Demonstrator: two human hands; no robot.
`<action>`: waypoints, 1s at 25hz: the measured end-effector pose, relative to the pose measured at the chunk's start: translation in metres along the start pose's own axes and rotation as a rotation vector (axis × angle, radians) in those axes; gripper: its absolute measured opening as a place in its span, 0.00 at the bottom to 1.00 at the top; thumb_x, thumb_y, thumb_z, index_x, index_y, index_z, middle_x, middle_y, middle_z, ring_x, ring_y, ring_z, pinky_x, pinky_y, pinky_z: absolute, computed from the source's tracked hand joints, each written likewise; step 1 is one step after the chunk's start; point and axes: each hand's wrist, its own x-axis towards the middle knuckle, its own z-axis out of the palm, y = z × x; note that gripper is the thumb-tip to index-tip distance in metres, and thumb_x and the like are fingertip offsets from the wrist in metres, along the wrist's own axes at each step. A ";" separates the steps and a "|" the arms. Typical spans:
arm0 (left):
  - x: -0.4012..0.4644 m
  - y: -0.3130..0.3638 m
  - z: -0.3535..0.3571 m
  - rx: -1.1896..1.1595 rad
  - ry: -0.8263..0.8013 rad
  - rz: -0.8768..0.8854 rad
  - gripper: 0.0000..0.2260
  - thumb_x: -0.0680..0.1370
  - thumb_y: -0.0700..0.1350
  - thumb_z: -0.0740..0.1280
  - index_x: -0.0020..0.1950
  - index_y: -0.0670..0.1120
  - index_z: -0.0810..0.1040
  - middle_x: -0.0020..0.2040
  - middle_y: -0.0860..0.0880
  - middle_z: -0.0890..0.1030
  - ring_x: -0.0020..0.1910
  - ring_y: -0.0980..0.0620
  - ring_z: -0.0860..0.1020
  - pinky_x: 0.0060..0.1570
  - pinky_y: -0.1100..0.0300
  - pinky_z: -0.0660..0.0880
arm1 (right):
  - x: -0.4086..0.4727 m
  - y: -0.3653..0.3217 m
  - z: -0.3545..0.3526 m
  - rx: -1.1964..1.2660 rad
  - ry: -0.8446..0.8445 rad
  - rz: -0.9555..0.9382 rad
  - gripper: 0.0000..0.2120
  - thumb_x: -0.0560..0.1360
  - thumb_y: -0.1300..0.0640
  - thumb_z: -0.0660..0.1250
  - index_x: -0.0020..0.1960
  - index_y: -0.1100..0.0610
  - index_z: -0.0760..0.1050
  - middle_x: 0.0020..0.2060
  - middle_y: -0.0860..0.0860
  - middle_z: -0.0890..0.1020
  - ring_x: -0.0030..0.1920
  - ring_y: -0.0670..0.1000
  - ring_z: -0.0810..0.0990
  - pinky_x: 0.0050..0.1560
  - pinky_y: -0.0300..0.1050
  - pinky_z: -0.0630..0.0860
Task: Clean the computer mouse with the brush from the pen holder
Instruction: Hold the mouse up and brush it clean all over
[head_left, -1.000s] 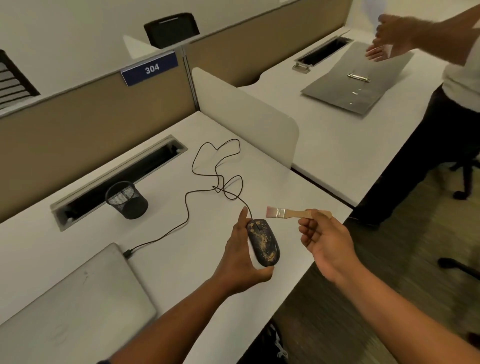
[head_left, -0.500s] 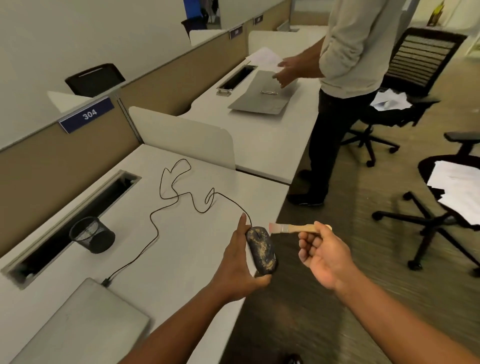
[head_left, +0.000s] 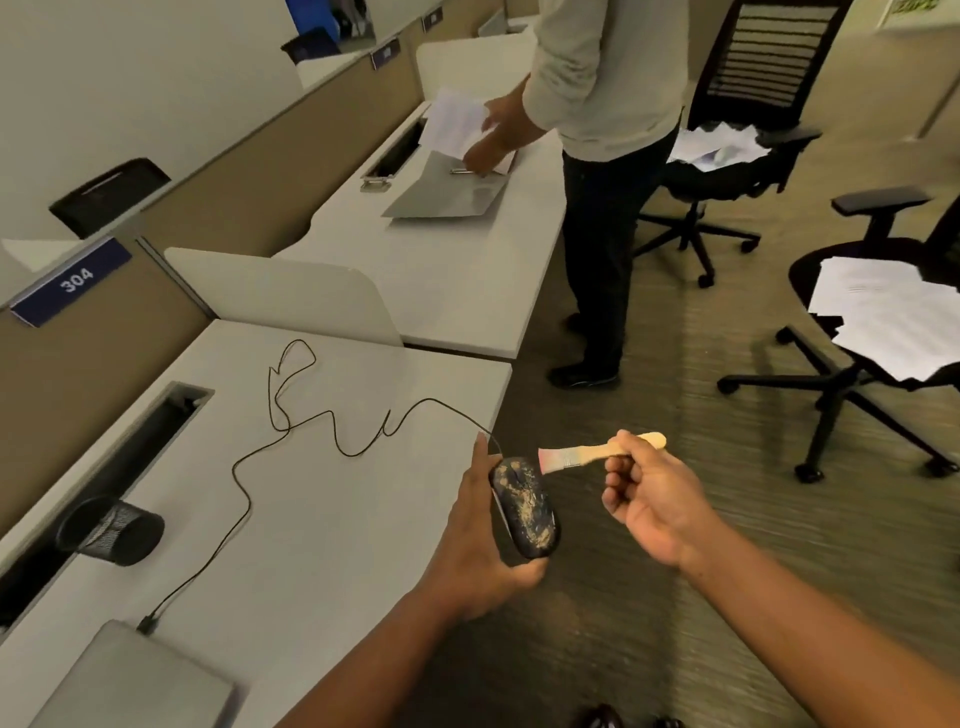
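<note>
Mouse: the computer mouse (head_left: 524, 505) was black and oval, its top smeared with tan, dusty grime; a thin black cable (head_left: 291, 426) ran from its front end.
Left hand: the left hand (head_left: 480, 540) was closed around the mouse, thumb under the rear end, fingers along the left side with one fingertip reaching past the front; the mouse was held off the desk's near right edge, above the floor.
Brush: a small flat brush (head_left: 592, 453) with a pale wooden handle, a metal band and short pinkish bristles, lying nearly level with the bristles pointing left.
Right hand: the right hand (head_left: 649, 499) pinched the brush handle between thumb and curled fingers, the handle's rounded end sticking out past them.
Brush to mouse: the bristle tips sat at the mouse's upper right edge, touching or just short of it; I could not tell which.
Desk: a white desk (head_left: 332, 540) carried the looping cable, which ended in a plug at a closed grey laptop (head_left: 130, 680) at the near left corner.
Pen holder: a black mesh pen holder (head_left: 111, 530) stood at the left beside a long cable slot (head_left: 104, 483).
Partition: a beige divider with a blue plate reading 304 (head_left: 72, 280).
Further off: another person (head_left: 602, 156) stood at the next desk handling papers; two black office chairs (head_left: 878, 322) on the carpet held loose sheets.
</note>
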 end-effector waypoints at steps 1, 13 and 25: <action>0.002 0.003 0.003 0.007 -0.005 -0.005 0.64 0.63 0.62 0.84 0.78 0.76 0.34 0.81 0.67 0.56 0.80 0.58 0.64 0.75 0.55 0.70 | 0.003 -0.002 -0.004 0.004 0.001 0.010 0.05 0.80 0.53 0.71 0.49 0.54 0.82 0.29 0.48 0.80 0.33 0.46 0.77 0.34 0.43 0.76; 0.023 0.016 0.015 0.148 -0.117 0.027 0.68 0.62 0.62 0.84 0.82 0.69 0.33 0.78 0.73 0.57 0.79 0.60 0.64 0.75 0.47 0.73 | 0.005 -0.009 -0.025 -0.101 -0.056 -0.039 0.08 0.83 0.51 0.67 0.51 0.55 0.80 0.31 0.48 0.81 0.30 0.45 0.76 0.33 0.42 0.70; 0.020 0.001 -0.002 0.127 -0.134 0.034 0.68 0.61 0.65 0.84 0.83 0.69 0.34 0.77 0.72 0.61 0.78 0.66 0.63 0.72 0.57 0.72 | 0.012 -0.005 -0.016 -0.328 -0.160 -0.286 0.09 0.84 0.52 0.65 0.56 0.57 0.80 0.34 0.50 0.84 0.33 0.45 0.78 0.34 0.40 0.75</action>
